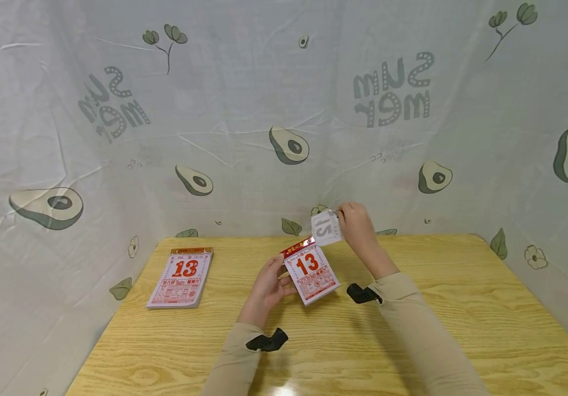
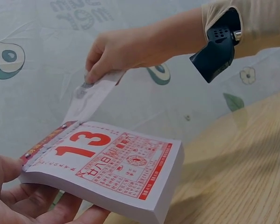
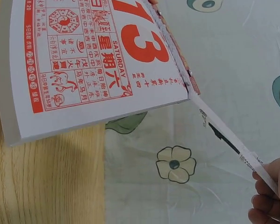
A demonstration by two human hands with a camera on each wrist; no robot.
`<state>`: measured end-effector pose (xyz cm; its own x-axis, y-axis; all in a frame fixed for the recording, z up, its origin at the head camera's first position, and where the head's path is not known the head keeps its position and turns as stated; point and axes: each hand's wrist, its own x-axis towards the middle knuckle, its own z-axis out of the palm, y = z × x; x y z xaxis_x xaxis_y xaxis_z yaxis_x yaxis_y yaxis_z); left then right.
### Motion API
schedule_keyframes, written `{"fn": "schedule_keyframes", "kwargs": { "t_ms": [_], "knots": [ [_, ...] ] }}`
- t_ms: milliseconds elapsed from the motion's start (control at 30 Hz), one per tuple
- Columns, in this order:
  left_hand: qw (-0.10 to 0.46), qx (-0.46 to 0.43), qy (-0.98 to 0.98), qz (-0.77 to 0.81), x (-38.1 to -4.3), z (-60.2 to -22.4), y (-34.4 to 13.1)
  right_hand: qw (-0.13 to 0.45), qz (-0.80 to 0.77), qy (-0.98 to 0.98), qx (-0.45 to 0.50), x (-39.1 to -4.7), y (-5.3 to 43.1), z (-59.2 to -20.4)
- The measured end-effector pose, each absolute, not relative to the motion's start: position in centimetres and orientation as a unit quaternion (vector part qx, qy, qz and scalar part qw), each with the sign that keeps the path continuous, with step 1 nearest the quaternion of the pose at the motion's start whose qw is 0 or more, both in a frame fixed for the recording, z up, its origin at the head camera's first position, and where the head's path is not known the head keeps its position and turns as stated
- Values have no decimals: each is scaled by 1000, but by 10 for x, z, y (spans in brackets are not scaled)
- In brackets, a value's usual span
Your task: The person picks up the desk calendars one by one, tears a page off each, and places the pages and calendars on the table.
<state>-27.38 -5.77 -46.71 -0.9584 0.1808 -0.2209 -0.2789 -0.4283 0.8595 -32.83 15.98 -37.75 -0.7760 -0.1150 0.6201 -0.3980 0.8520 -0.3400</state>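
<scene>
My left hand (image 1: 267,287) grips a tear-off calendar (image 1: 312,275) by its left side, thumb near the red binding (image 2: 47,140) and fingers underneath. The block tilts above the table, its top sheet reading a red 13. With thumb and fingers, my right hand (image 1: 358,226) pinches a thin calendar page (image 1: 326,227), pulled up past the binding; a 12 shows through in reverse. In the right wrist view this page (image 3: 224,135) appears edge-on and meets the calendar at a corner of the binding. The fingers under the block are partly hidden in the head view.
A second tear-off calendar (image 1: 181,279), also showing 13, lies flat at the left of the wooden table (image 1: 462,308). A pale curtain (image 1: 244,110) printed with avocados hangs behind the table and along both sides. Each forearm carries a black wrist mount (image 1: 362,293).
</scene>
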Motion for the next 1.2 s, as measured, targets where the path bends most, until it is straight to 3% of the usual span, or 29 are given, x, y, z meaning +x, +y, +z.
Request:
{"fn": "schedule_keyframes", "kwargs": {
  "t_ms": [1200],
  "knots": [
    [124,-74,516,844,-278,-464,-67,360,201,-898,152,-324,192,-379]
  ]
}}
